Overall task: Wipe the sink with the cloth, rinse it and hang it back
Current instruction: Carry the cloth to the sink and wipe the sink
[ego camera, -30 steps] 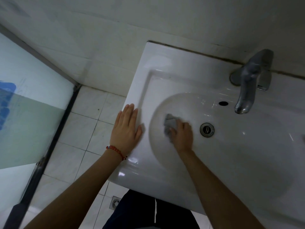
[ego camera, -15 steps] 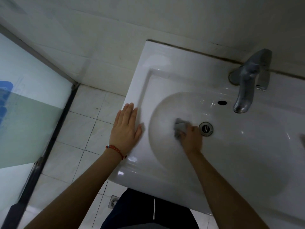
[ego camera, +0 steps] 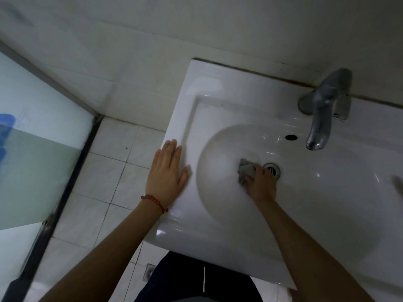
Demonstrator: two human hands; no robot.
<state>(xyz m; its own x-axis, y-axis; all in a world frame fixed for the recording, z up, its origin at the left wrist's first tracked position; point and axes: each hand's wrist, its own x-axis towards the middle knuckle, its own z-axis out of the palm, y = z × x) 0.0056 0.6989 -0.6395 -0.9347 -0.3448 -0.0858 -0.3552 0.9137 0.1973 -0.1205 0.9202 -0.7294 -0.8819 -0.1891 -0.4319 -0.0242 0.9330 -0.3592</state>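
A white ceramic sink [ego camera: 218, 101] fills the right half of the view. Inside its bowl my right hand [ego camera: 262, 183] grips a crumpled grey cloth [ego camera: 245, 170] and presses it against the basin floor, just left of the metal drain [ego camera: 272, 168]. My left hand [ego camera: 166, 173] lies flat, fingers straight, on the sink's left rim; a red bracelet circles its wrist. The grey metal tap [ego camera: 322, 114] stands at the back right, its spout over the bowl, and no water runs from it.
An overflow hole [ego camera: 291, 137] sits below the tap. A white tiled wall [ego camera: 152, 40] backs the sink. White floor tiles [ego camera: 109, 171] lie to the left, with a frosted glass shower panel [ego camera: 32, 149] and its dark frame. A floor drain [ego camera: 149, 273] sits near my dark trousers.
My right hand has slid the cloth rightward across the bowl, from its left side up to the drain. My left hand has stayed on the rim.
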